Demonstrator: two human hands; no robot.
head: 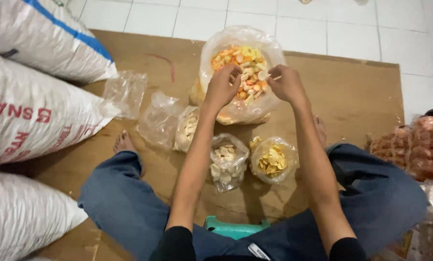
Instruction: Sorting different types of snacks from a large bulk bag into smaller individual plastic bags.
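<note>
Sacks (28, 111), white and stacked, fill the left edge of the brown board (352, 96) on the tiled floor. Big bag (240, 72) of mixed orange, yellow and white crackers stands open near the board's far edge; both hands work at its mouth. Left hand (222, 87) has fingers bunched together, seemingly pinching crackers; right hand (286, 83) pinches a white piece. Nearer, three small bags (228, 162) of sorted crackers lie open-mouthed between the knees, with empty bags (125, 92) towards the sacks. A forearm brushing the small bags could spill them; a tug on the thin rim could tip the big bag.
</note>
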